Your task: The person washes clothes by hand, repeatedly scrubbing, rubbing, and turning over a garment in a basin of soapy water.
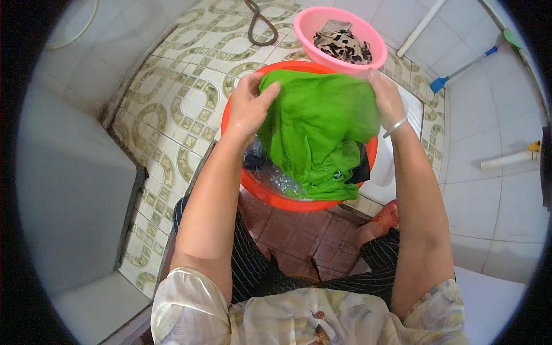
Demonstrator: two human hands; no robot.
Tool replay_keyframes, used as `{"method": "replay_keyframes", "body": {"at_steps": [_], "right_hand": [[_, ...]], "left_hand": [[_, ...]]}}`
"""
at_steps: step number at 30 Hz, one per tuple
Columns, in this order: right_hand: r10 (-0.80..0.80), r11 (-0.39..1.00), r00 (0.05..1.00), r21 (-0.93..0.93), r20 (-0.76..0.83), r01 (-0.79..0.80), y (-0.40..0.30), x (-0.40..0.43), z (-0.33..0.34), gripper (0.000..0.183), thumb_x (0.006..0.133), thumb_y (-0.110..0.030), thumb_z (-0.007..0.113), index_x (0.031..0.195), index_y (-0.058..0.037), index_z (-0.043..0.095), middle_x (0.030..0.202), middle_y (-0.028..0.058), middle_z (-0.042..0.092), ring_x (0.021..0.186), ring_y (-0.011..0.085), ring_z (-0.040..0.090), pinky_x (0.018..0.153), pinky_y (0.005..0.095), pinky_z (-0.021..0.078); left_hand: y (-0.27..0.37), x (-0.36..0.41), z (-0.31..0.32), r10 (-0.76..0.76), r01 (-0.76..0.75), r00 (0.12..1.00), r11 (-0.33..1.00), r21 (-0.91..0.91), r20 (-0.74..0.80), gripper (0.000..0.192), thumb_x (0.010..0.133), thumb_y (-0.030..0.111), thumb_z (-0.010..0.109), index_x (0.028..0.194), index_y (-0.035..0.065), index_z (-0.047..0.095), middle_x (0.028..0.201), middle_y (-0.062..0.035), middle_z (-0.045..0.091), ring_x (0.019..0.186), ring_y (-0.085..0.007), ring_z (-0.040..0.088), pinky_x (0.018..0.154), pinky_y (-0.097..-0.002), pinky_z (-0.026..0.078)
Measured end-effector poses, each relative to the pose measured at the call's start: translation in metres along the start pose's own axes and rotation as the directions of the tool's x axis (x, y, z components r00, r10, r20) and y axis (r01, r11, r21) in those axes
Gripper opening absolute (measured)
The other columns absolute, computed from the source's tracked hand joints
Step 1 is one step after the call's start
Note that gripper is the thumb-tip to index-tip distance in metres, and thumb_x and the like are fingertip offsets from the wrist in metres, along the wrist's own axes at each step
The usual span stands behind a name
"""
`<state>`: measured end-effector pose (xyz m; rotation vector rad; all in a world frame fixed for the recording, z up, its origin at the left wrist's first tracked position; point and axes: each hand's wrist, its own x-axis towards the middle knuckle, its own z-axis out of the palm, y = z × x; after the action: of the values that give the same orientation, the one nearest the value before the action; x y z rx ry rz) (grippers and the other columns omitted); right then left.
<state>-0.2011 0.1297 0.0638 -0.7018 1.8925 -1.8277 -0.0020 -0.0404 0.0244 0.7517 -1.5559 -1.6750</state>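
Observation:
A wet green garment (319,116) is stretched between my two hands above a red-orange plastic basin (276,202). My left hand (254,99) grips its upper left edge, thumb on top. At the upper right edge, my right hand (385,95), slightly blurred and with a silver bangle at the wrist, holds the cloth. The garment's lower end hangs over the basin's near rim. Below it, sudsy water (282,179) and dark cloth (255,154) show inside the basin; the green cloth hides the rest.
A pink basin (304,39) with patterned cloth (343,45) stands beyond the red-orange one. A white squat toilet (384,172) lies to the right. A brown hose (262,32) rests on the tiled floor. A blue brush (439,84) and a white pipe (509,159) are at the right wall.

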Motion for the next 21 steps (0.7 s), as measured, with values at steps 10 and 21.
{"method": "replay_keyframes", "body": {"at_steps": [10, 21], "right_hand": [[0.339, 0.841, 0.918, -0.505, 0.205, -0.197, 0.058, -0.014, -0.018, 0.013, 0.071, -0.014, 0.06, 0.075, -0.0012, 0.061, 0.064, 0.0049, 0.06, 0.062, 0.0161, 0.059, 0.058, 0.028, 0.0472], [0.066, 0.655, 0.985, -0.751, 0.158, 0.077, 0.115, -0.022, 0.008, 0.043, 0.066, -0.025, 0.066, 0.1, -0.0009, 0.056, 0.083, 0.0183, 0.061, 0.08, 0.0306, 0.059, 0.073, 0.038, 0.046]], "left_hand": [[-0.055, -0.027, -0.018, -0.506, 0.376, 0.862, 0.639, 0.671, -0.001, 0.031, 0.076, 0.025, 0.061, 0.077, -0.0058, 0.058, 0.068, -0.0133, 0.058, 0.057, -0.0192, 0.056, 0.053, -0.0318, 0.048], [-0.085, -0.038, -0.005, -0.624, 0.618, 0.78, 0.779, 0.107, 0.036, 0.029, 0.08, 0.019, 0.051, 0.099, -0.0029, 0.055, 0.098, -0.0161, 0.058, 0.093, -0.0272, 0.057, 0.08, -0.0422, 0.047]]}}
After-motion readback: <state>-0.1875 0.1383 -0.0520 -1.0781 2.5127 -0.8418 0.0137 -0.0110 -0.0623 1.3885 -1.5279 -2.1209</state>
